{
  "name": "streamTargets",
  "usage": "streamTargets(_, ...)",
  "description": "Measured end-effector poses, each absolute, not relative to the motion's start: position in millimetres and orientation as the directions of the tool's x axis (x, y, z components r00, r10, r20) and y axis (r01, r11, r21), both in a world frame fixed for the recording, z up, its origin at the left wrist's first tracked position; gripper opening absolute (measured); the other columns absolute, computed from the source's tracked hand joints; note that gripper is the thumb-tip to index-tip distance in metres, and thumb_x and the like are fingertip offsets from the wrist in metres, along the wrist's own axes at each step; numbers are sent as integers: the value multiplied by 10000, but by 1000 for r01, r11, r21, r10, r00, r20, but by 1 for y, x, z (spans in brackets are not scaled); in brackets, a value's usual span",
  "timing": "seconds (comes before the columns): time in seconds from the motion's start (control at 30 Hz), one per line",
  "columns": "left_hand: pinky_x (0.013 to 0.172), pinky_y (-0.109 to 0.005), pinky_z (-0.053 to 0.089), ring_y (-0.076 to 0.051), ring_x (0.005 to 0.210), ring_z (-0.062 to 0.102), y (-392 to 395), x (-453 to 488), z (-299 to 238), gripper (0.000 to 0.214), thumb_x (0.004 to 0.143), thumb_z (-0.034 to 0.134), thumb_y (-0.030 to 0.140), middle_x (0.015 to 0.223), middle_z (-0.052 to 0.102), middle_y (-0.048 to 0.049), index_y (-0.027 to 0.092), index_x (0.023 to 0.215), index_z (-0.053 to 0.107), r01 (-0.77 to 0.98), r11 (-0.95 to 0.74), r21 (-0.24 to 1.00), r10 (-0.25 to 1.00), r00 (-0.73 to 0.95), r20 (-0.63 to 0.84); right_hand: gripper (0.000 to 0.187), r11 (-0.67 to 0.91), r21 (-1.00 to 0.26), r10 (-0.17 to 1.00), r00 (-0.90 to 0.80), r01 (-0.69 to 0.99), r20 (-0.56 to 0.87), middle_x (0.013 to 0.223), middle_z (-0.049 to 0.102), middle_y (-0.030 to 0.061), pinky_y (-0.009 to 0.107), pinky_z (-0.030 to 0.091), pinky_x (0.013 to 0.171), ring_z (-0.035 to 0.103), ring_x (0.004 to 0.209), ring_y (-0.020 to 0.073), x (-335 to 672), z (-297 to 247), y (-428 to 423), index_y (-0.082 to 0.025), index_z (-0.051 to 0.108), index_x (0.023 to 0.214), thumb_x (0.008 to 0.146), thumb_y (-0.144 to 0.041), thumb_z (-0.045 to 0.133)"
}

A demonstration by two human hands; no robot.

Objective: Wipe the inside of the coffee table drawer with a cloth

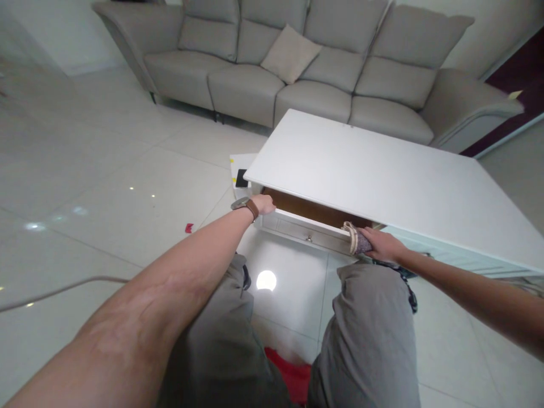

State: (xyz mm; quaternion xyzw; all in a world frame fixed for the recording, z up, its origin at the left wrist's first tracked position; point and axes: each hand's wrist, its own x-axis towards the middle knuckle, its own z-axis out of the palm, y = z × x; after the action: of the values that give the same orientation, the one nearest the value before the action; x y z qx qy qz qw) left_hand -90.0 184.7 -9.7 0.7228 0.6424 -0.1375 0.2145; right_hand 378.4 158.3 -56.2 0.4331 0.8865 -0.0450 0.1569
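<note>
A drawer [306, 237] with a small round knob [309, 238] is pulled partway out of a white coffee table [361, 170]. My left hand [264, 204], with a brown-strapped watch above it, is closed over the drawer's top left corner. At the other end, my right hand [385, 245] grips a folded grey-purple cloth [360, 240] with a beige edge. The cloth lies against the drawer's right end. A brown strip of the inside shows between drawer front and tabletop; the rest is hidden.
Behind the table stands a long grey sofa [246, 85] with a beige cushion [291, 54]. Left of the table is a white item with a black square [241, 178]. A red scrap [189, 228] and a cable [85, 281] lie on the tiles. Red material [293, 377] shows between my knees.
</note>
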Motion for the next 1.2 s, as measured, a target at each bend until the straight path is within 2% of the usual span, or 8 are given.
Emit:
streamTargets(0.1, 1028, -368, 484, -298, 1246, 626, 186, -89, -8, 503, 914, 487, 383, 1379, 661, -157, 168, 1329, 671, 988, -97, 120, 860, 144, -490, 717, 646, 69, 735, -595, 761, -325, 1278, 635, 175, 384, 493, 865, 653, 1084, 321, 351, -52, 162, -159, 438, 1432, 779, -368, 648)
streamTargets(0.3, 985, -405, 516, -325, 1212, 640, 186, -82, -3, 516, 857, 511, 292, 1369, 659, -190, 126, 1316, 678, 988, -132, 78, 836, 153, -527, 656, 673, 71, 718, -628, 736, -301, 1249, 656, 153, 373, 498, 839, 668, 1059, 312, 284, -48, 171, -173, 475, 1366, 783, -411, 661)
streamTargets(0.5, 1062, -424, 465, -318, 1271, 600, 185, -81, -4, 524, 851, 506, 304, 1408, 646, -137, 189, 1335, 671, 987, -157, 45, 830, 156, -535, 702, 693, 53, 698, -650, 719, -299, 1259, 643, 166, 379, 492, 844, 656, 1071, 317, 254, -49, 175, -165, 445, 1401, 784, -409, 673)
streamTargets(0.63, 1037, -432, 480, -331, 1234, 621, 186, -81, -8, 512, 841, 514, 297, 1376, 661, -164, 167, 1304, 689, 987, -155, 53, 837, 160, -524, 713, 665, 35, 719, -626, 746, -301, 1290, 625, 171, 383, 484, 865, 641, 1094, 324, 248, -50, 173, -175, 431, 1423, 793, -406, 673)
streamTargets(0.8, 959, -361, 525, -309, 1177, 650, 189, -80, -13, 521, 818, 545, 301, 1324, 690, -180, 147, 1294, 691, 983, -170, 69, 834, 181, -521, 670, 618, 51, 767, -586, 785, -262, 1287, 636, 141, 377, 485, 866, 632, 1118, 321, 250, -51, 168, -204, 458, 1387, 800, -444, 672)
streamTargets(1.07, 976, -337, 514, -304, 1185, 643, 188, -86, -18, 513, 812, 577, 308, 1300, 707, -157, 140, 1281, 701, 972, -202, 123, 833, 237, -500, 643, 563, 119, 814, -524, 818, -251, 1256, 656, 128, 370, 478, 852, 636, 1094, 311, 246, -46, 161, -206, 489, 1351, 788, -454, 676)
streamTargets(1.2, 967, -351, 519, -309, 1174, 651, 185, -91, -17, 511, 810, 573, 273, 1317, 694, -178, 131, 1284, 697, 967, -203, 156, 831, 254, -495, 596, 569, 124, 812, -532, 813, -240, 1228, 663, 117, 360, 473, 825, 642, 1072, 303, 246, -47, 162, -210, 506, 1315, 797, -462, 661)
